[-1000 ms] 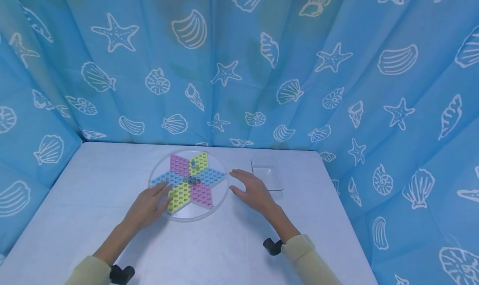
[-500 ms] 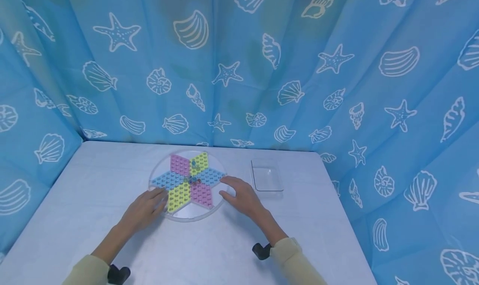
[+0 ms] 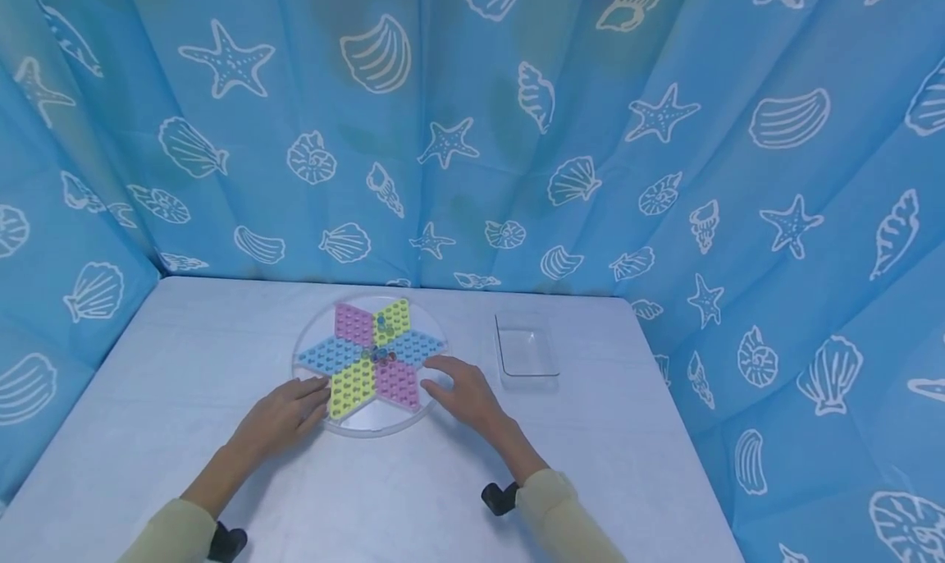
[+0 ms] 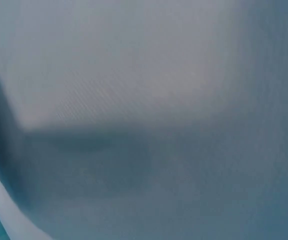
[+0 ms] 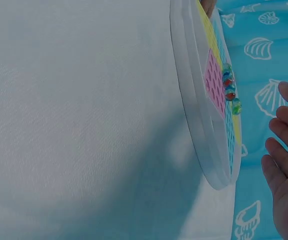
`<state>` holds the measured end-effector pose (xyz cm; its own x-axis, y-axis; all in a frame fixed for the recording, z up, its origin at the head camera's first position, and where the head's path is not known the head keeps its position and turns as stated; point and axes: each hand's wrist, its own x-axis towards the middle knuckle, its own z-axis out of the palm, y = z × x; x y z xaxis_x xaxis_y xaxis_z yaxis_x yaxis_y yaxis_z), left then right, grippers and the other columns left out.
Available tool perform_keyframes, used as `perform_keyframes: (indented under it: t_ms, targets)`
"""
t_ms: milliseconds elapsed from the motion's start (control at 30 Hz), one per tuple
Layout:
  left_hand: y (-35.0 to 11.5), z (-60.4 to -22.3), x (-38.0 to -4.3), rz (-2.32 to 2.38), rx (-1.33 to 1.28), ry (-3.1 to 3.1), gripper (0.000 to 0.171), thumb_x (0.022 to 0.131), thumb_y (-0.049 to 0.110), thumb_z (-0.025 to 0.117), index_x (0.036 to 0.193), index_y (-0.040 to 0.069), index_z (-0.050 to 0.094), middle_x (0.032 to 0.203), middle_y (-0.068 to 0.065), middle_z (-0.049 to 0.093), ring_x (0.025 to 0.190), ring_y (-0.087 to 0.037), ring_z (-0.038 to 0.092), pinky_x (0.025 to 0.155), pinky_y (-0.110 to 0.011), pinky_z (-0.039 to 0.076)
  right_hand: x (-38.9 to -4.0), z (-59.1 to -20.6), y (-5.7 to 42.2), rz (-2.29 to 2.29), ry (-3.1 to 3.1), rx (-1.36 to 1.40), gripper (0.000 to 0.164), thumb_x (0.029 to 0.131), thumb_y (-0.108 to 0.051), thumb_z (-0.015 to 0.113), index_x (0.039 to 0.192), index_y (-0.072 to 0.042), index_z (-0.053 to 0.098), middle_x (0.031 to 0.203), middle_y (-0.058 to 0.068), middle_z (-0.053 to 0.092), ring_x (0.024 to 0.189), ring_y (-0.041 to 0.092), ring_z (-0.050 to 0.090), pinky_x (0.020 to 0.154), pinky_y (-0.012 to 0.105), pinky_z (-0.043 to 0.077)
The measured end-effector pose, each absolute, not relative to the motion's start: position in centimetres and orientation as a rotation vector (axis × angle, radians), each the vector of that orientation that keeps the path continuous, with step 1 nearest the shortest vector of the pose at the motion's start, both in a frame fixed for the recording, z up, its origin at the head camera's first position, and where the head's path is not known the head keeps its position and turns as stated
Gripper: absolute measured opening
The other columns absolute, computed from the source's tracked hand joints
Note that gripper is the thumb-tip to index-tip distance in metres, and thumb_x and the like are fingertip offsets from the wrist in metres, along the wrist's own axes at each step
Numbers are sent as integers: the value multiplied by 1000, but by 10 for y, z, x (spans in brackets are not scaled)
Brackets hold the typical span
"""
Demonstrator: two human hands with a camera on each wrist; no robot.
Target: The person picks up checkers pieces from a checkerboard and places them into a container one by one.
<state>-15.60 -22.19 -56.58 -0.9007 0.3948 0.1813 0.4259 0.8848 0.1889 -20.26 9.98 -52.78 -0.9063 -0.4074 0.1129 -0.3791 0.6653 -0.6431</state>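
A round Chinese checkers board [image 3: 369, 420], clear-rimmed with a pink, yellow and blue star, lies on the table. Several glass marbles [image 3: 381, 354] sit around its centre, and a few more are on the far yellow point; the right wrist view shows marbles [image 5: 230, 94] in blue, red and green. My left hand [image 3: 279, 417] rests at the board's near left rim, fingers relaxed, holding nothing. Over the board's right rim, my right hand [image 3: 467, 395] hovers with fingers loosely bent and apart. In the right wrist view that hand [image 5: 286, 150] has nothing in it.
A clear rectangular box [image 3: 527, 351] stands right of the board. White cloth covers the table [image 3: 369, 497]. Behind and at the sides hangs a blue curtain [image 3: 472, 202] with shell prints. The left wrist view holds mostly shadowed white cloth [image 4: 134, 60].
My right hand has moved left, from beside the clear box to over the board's right rim. My left hand has drawn back slightly from the blue point toward the left rim.
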Motion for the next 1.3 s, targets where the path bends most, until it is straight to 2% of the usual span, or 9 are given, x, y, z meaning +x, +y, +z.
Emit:
perform_keyframes:
  t_ms: [300, 433, 700, 900, 1033, 1300]
  targets:
    - [-231, -570, -156, -349, -742, -2861, 45, 95, 30, 66, 132, 6, 63, 140, -12, 58, 127, -35, 54, 108, -51, 43, -210, -535, 84, -1148, 2757, -623, 37, 99, -27, 64, 133, -12, 63, 135, 2, 62, 130, 20, 53, 109, 37, 44]
    - [-232, -571, -158, -364, -773, -2804, 44, 93, 29, 68, 131, 6, 65, 138, -13, 59, 125, -35, 56, 108, -52, 43, -215, -537, 78, -1247, 2719, -537, 37, 98, -26, 64, 133, -12, 63, 134, 4, 63, 126, 22, 56, 105, 37, 48]
    - [-235, -577, -158, -453, -761, -2743, 40, 91, 27, 70, 125, 6, 68, 135, -12, 61, 123, -34, 57, 109, -53, 40, -228, -550, 60, -1535, 2598, -407, 36, 94, -20, 69, 129, -9, 65, 127, 5, 67, 119, 20, 62, 96, 25, 53]
    - [-232, -576, -157, -493, -750, -2769, 39, 91, 27, 69, 124, 7, 69, 135, -12, 62, 123, -34, 57, 109, -54, 40, -234, -554, 50, -1464, 2649, -339, 36, 92, -18, 71, 128, -9, 66, 124, 5, 68, 116, 20, 63, 97, 30, 53]
    - [-229, -576, -157, -486, -738, -2785, 38, 92, 28, 69, 124, 7, 69, 135, -12, 61, 123, -34, 57, 110, -53, 40, -239, -557, 46, -1401, 2692, -285, 36, 92, -18, 71, 127, -13, 66, 121, 1, 68, 113, 17, 63, 95, 29, 53]
    - [-230, -579, -160, -460, -735, -2756, 38, 90, 27, 71, 122, 7, 70, 134, -12, 62, 122, -33, 58, 110, -53, 39, -246, -557, 41, -1298, 2728, -311, 35, 93, -21, 72, 126, -12, 67, 118, 1, 68, 108, 14, 64, 93, 26, 54]
